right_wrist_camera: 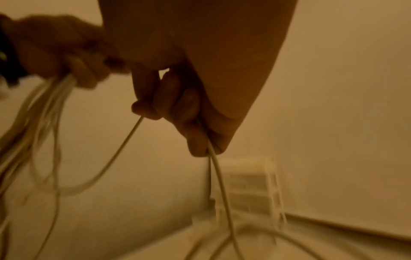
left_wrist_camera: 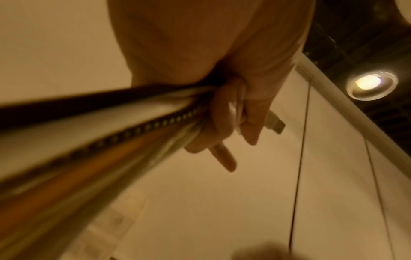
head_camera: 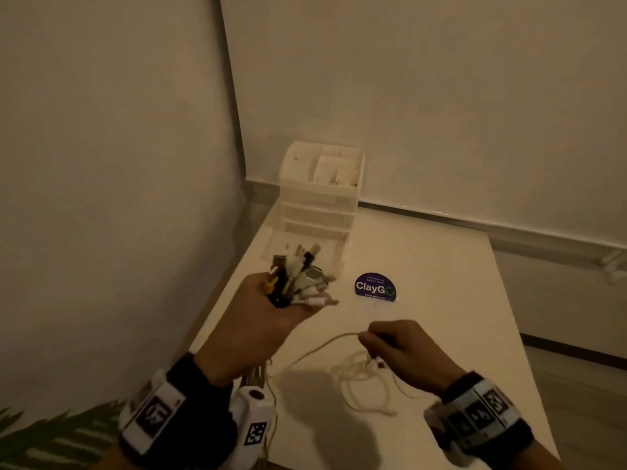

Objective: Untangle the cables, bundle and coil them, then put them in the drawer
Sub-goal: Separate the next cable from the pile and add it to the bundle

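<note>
My left hand [head_camera: 271, 310] grips a bundle of cables just below their plugs [head_camera: 298, 276], which fan out white, black and yellow above the fist. In the left wrist view the cable strands [left_wrist_camera: 111, 133] run from the fist [left_wrist_camera: 229, 119] toward the camera, with a USB plug [left_wrist_camera: 275, 123] poking out. My right hand [head_camera: 397, 347] pinches a cream cable [head_camera: 319, 351] whose loose loops [head_camera: 359, 381] hang and lie on the white table [head_camera: 424, 266]. In the right wrist view its fingers [right_wrist_camera: 177, 109] curl round that cable [right_wrist_camera: 218, 176]. The white drawer unit [head_camera: 319, 198] stands at the table's far left, its lowest drawer [head_camera: 298, 247] pulled out.
A purple ClayGo sticker [head_camera: 375, 287] lies on the table beyond my hands. Walls close in on the left and behind the drawer unit. The table's right edge [head_camera: 509, 317] drops to the floor. Green leaves [head_camera: 51, 432] show at the lower left.
</note>
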Tool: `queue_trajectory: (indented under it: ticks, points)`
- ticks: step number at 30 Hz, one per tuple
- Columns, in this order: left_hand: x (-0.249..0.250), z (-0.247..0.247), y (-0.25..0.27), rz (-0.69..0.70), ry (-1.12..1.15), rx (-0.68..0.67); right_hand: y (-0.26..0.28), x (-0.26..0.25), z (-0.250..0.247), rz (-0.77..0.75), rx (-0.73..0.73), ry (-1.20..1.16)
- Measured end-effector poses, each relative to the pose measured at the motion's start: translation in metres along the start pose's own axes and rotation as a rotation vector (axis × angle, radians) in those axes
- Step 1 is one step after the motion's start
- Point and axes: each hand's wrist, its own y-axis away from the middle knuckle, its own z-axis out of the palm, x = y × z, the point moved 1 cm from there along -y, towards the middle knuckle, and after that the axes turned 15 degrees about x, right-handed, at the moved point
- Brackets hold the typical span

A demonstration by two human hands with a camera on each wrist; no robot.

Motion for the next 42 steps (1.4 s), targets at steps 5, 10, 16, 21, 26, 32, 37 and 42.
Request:
queue_trajectory:
  ticks: [5, 10, 16, 21, 26, 32, 37, 42]
  points:
    - [-0.013, 0.039, -0.002, 0.083, -0.154, -0.026, -0.020, -0.063, -0.031, -0.156, 0.042, -0.034]
    - [-0.015, 0.052, -0.009, -0.089, 0.057, 0.000, -0.021, -0.058, -0.026, -0.140, 0.124, -0.099]
    - [-0.015, 0.042, -0.029, -0.124, 0.246, 0.195, -0.011, -0.029, -0.012, -0.078, 0.216, -0.235]
    - [-0.001, 0.008, -0.048, -0.103, 0.447, 0.376, -0.011, 0.023, 0.005, 0.009, 0.276, -0.207]
    - [-0.005, -0.014, -0.049, -0.062, 0.428, 0.502, -0.017, 0.061, 0.020, 0.038, 0.223, 0.031]
    - [-0.024, -0.021, -0.053, -0.011, 0.068, 0.665, -0.021, 0.074, 0.013, 0.117, 0.290, -0.121]
    - [0.007, 0.000, -0.030, 0.182, 0.093, 0.569, -0.029, 0.057, -0.005, 0.135, 0.286, -0.277]
    - [0.015, 0.053, -0.017, 0.277, -0.067, 0.077, -0.044, 0.008, -0.028, 0.009, 0.138, -0.379]
